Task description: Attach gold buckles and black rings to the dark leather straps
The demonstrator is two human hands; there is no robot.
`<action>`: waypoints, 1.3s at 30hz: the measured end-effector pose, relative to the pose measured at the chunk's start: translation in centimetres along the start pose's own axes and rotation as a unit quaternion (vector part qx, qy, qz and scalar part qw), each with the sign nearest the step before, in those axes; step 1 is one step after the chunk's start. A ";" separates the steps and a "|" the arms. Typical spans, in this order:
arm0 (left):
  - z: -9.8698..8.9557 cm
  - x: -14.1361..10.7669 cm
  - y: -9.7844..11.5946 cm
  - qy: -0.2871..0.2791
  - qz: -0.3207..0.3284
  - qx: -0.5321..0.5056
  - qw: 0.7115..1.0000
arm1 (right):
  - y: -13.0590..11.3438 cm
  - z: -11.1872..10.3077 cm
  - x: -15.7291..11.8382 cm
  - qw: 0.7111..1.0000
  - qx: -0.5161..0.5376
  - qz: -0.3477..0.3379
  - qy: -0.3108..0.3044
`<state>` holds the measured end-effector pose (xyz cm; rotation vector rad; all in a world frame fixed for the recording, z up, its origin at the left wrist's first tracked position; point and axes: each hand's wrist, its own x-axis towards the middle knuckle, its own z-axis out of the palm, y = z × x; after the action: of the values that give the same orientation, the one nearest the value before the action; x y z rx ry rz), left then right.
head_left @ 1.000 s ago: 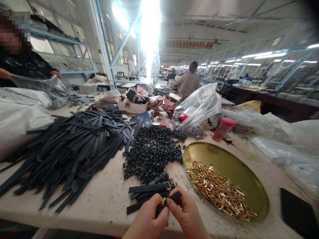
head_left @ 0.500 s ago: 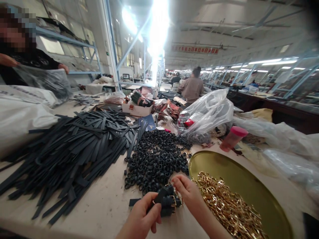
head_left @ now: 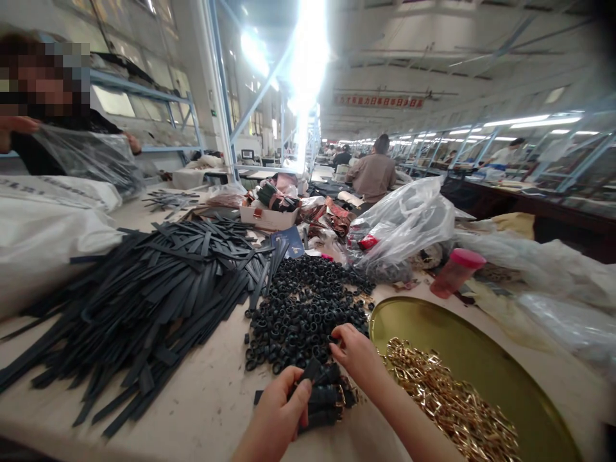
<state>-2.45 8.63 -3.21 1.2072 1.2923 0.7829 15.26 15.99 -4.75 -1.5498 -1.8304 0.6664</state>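
One gold tray, one pink-lidded jar, one white box; black strips, black rings, gold buckles: too many to count

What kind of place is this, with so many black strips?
It's probably a factory workshop: there's a big pile of long, flat black strips, a heap of small, gold-coloured metal buckles, and several people farther back, near long white lights.

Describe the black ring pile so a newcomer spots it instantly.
On the pale table, look between the big heap of black strips and the gold tray. The pile of black rings sits there, the right hand at its edge. Its small round loops set it apart from the flat strips and gold buckles.
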 end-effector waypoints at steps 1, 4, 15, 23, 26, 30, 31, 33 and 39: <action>0.2 -0.1 0.2 -0.003 0.003 -0.006 1.000 | -0.3 -0.3 -0.6 1.000 0.017 0.005 0.002; 0.8 -0.5 0.7 -0.015 0.015 -0.014 1.000 | -1.5 -0.9 -2.7 0.998 0.065 0.017 0.003; 2.2 -3.1 2.6 0.055 0.078 0.110 0.989 | -5.8 -1.0 -8.4 0.895 0.434 0.100 0.039; 2.4 -4.2 2.1 -0.026 0.043 0.129 0.990 | -5.0 -0.8 -10.2 0.882 0.454 0.126 0.019; 2.3 -4.2 2.1 -0.037 0.060 0.139 0.988 | -5.1 -1.0 -10.6 0.847 0.510 0.147 -0.009; 2.8 -4.1 2.3 -0.005 0.099 0.144 0.985 | -5.4 -1.0 -10.5 0.797 0.574 0.184 -0.036; 2.9 -4.1 2.4 0.001 0.104 0.143 0.984 | -5.5 -1.0 -10.4 0.788 0.585 0.187 -0.046; 3.0 -4.2 2.6 0.003 0.104 0.136 0.985 | -5.5 -0.7 -10.3 0.778 0.597 0.187 -0.051; 2.7 -4.1 2.0 -0.031 0.094 0.049 0.994 | -5.6 0.1 -10.5 0.800 0.571 0.183 -0.041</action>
<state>-0.19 4.71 -0.56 1.4370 1.1906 0.8169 12.54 4.72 -2.23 -0.9738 -0.7622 1.6389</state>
